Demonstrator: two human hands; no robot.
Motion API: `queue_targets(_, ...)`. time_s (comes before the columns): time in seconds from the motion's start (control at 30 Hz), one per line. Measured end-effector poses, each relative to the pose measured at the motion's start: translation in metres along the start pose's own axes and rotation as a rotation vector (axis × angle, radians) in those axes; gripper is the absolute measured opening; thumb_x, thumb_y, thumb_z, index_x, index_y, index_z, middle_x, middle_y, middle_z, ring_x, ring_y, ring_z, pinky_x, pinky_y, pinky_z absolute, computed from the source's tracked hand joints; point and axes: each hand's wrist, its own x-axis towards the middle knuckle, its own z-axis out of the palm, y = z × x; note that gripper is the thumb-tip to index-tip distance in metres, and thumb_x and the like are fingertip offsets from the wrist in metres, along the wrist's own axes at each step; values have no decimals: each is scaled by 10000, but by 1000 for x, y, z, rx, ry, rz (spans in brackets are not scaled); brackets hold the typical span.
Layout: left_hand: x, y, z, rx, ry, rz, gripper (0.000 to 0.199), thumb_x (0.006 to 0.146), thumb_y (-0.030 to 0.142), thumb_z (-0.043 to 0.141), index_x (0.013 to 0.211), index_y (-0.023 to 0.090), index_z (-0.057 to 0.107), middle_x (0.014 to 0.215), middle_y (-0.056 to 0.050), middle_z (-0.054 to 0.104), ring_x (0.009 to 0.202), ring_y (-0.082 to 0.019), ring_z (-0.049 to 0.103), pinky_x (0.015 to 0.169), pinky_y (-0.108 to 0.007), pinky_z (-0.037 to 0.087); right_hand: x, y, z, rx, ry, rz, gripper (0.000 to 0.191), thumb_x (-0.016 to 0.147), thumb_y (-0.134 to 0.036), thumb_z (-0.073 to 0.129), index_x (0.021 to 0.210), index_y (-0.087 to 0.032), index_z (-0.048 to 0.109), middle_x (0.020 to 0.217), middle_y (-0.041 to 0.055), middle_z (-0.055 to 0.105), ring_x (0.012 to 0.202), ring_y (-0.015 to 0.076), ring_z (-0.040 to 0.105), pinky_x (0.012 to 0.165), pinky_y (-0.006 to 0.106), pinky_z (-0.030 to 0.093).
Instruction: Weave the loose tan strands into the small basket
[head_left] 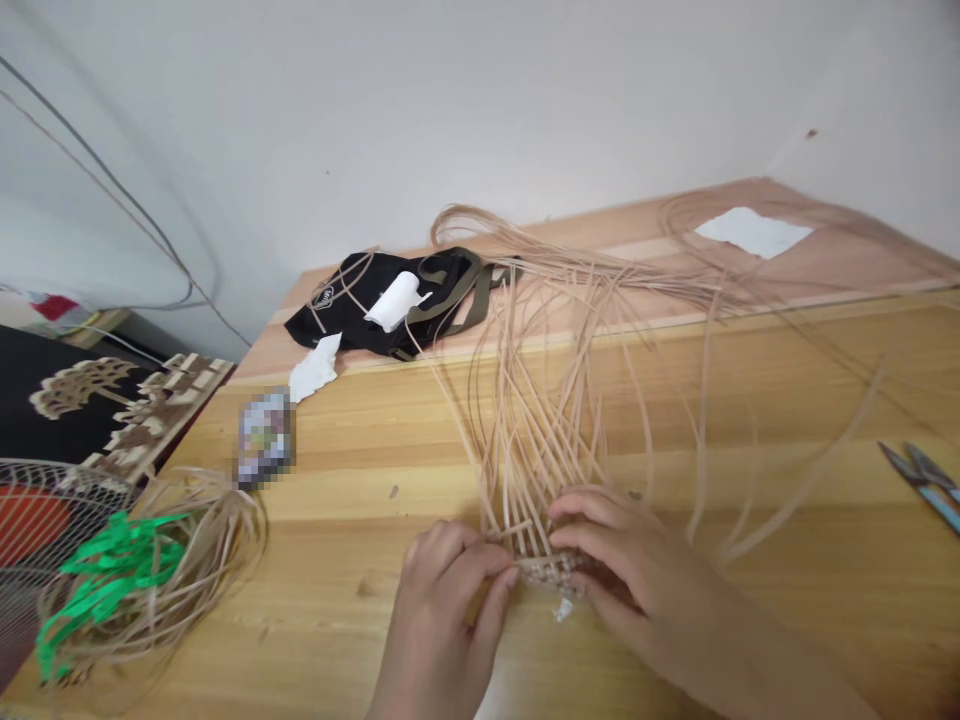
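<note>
Woven rattan band (pixel 553 572) forms only a narrow strip so far, held between the hands at 6 o'clock on the wooden table (pixel 337 470), while long unwoven strands (pixel 540 420) fan toward 12 o'clock. The left hand (pixel 450 590) pinches its left end; the right hand (pixel 622 560) curves over it, fingers apparently pressing down and hiding much of the weave. Snips (pixel 919 485) lie at 3 o'clock.

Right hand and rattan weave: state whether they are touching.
Touching: the head view shows the right hand with its fingers lying on the rattan weave.
</note>
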Motion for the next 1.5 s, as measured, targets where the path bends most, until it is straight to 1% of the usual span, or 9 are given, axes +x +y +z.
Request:
queue_targets(0.37, -3, -3, 2, -22, -14, 14, 109, 865, 95, 547, 846, 189, 600, 747, -21, 576, 712, -167, 558, 645, -280, 436, 1, 3, 2, 62, 36, 0, 306, 771, -25, 487, 952, -200, 660, 1092, 54, 595, 1091, 215, 499, 971, 425, 383)
queue_targets(0.57, -3, -4, 2, -9, -2, 31, 108, 862, 97, 555, 875, 191, 606, 775, -28, 561, 731, -168, 548, 652, -278, 440, 0, 2, 3, 111, 41, 67, 271, 802, -45, 480, 918, -219, 653, 1141, 43, 565, 1146, 209, 472, 981, 414, 377)
queue_targets(0.73, -4, -4, 1, 187, 93, 133, 127, 862, 125, 583, 948, 206, 631, 847, -51, 539, 790, -188, 511, 681, -299, 415, 0, 3, 4, 128, 58, 66, 253, 801, -43, 495, 880, -231, 645, 1111, 23, 571, 1109, 190, 488, 960, 385, 387)
queue_targets(0.83, -5, -1, 0, 309, 147, 190, 109, 861, 144, 601, 950, 192, 642, 813, -47, 558, 773, -189, 493, 689, -312, 385, 1, 3, 4, 124, 56, 62, 265, 800, -37, 485, 896, -228, 641, 1114, 26, 568, 1107, 188, 489, 953, 379, 395)
queue_targets(0.9, -5, 1, 0, 358, 130, 219, 108, 862, 140, 601, 956, 168, 644, 744, -37, 566, 733, -186, 486, 691, -323, 373, 1, 2, 3, 108, 50, 61, 268, 797, -36, 485, 907, -223, 642, 1119, 33, 568, 1119, 194, 483, 958, 387, 391)
queue_targets(0.97, -5, 4, 1, 383, 76, 251, 136, 870, 124, 575, 988, 140, 640, 684, -30, 571, 689, -187, 484, 679, -332, 365, 1, 1, 1, 87, 38, 66, 260, 799, -45, 489, 912, -218, 647, 1123, 40, 571, 1131, 204, 478, 967, 399, 385)
queue_targets(1.1, -6, 8, 8, 392, 36, 272, 211, 875, 64, 487, 1030, 108, 624, 666, -44, 609, 625, -194, 504, 605, -321, 339, 0, -2, 1, 58, 14, 67, 253, 811, -58, 487, 929, -204, 658, 1124, 60, 571, 1127, 212, 481, 976, 408, 381)
queue_targets(1.3, -9, 15, 23, 250, 11, 126, 260, 869, 78, 480, 1093, 149, 591, 676, -33, 655, 615, -192, 588, 579, -300, 401, -1, 0, 3, 61, 28, 35, 283, 795, -33, 484, 946, -196, 659, 1116, 63, 572, 1107, 205, 482, 962, 396, 394)
queue_targets(1.5, -9, 21, 24, 8, 1, -98, 205, 865, 107, 505, 1007, 226, 594, 790, -9, 716, 648, -171, 648, 594, -267, 482, -3, 2, 7, 61, 57, 16, 266, 797, -44, 487, 944, -194, 650, 1123, 67, 580, 1116, 206, 486, 978, 412, 393)
